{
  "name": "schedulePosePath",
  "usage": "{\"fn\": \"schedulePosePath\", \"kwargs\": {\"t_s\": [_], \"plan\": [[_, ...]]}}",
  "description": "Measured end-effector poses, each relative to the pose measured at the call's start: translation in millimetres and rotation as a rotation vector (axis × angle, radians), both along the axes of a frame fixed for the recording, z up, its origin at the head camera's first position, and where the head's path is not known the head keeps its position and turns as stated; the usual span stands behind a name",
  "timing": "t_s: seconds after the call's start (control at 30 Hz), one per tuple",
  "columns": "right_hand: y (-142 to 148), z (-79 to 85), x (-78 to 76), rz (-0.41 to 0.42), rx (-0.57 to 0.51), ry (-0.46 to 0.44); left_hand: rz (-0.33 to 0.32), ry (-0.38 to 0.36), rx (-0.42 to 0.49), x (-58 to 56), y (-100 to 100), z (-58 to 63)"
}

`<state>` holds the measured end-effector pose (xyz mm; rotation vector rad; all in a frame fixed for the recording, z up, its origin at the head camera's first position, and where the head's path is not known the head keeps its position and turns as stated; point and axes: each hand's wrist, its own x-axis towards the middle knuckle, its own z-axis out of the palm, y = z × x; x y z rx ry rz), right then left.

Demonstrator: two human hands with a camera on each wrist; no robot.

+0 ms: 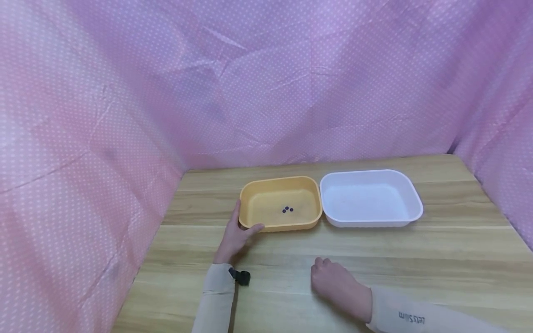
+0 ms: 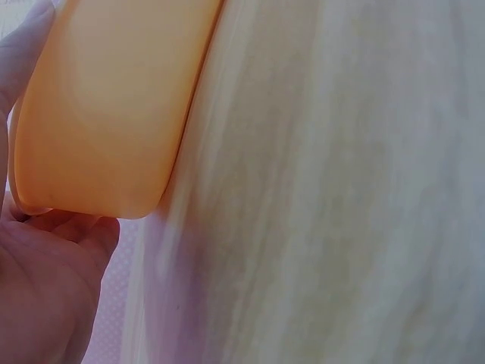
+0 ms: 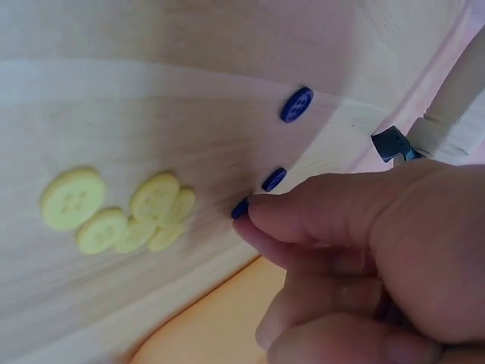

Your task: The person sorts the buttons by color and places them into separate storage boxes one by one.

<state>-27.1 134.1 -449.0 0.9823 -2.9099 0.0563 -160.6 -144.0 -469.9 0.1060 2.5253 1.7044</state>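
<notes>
My left hand [image 1: 233, 238] grips the near left corner of a yellow-orange plastic tub [image 1: 281, 227], thumb at the front rim and fingers along the left side. Three small dark buttons [image 1: 287, 208] lie on the tub's floor. Low over the table in front of the tubs, my right hand [image 1: 338, 287] pinches a small blue button [image 3: 240, 208] between thumb and forefinger, its other fingers curled. Close to those fingertips, two more blue buttons, a nearer one [image 3: 274, 179] and a larger one [image 3: 296, 104], rest on the wood.
Several yellow buttons [image 3: 102, 230] form a loose group on the table, seen in the right wrist view. A white tub [image 1: 370, 222] stands against the right side of the yellow-orange one. Pink dotted cloth [image 1: 270, 92] hangs behind and beside the wooden table [image 1: 283, 277].
</notes>
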Motion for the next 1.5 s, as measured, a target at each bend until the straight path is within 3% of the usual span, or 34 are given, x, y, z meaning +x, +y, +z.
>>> {"fn": "schedulePosePath", "kwargs": {"t_s": [0.43, 0.87, 1.03, 1.23, 1.33, 1.5], "plan": [[10.8, 0.7, -2.3, 0.019, -0.059, 0.006, 0.003, -0.008, -0.027, -2.3, -1.7, 0.5], [19.5, 5.0, -20.3, -0.087, -0.213, -0.385, -0.028, -0.003, 0.005, -3.1, -3.8, 0.9], [24.8, 10.1, -30.1, -0.18, -0.394, -0.633, -0.024, -0.01, 0.009, -4.4, -4.1, 0.4], [30.4, 20.3, -46.4, -0.189, -0.695, -0.898, -0.016, -0.007, 0.004, -5.3, -3.1, 2.2], [32.8, 25.9, -55.0, -0.182, -0.768, -0.953, -0.018, -0.003, 0.001, -6.2, -2.9, 2.6], [37.6, 33.6, -69.0, -0.19, -0.843, -0.964, -0.019, -0.002, 0.005, -6.9, -3.8, 0.6]]}}
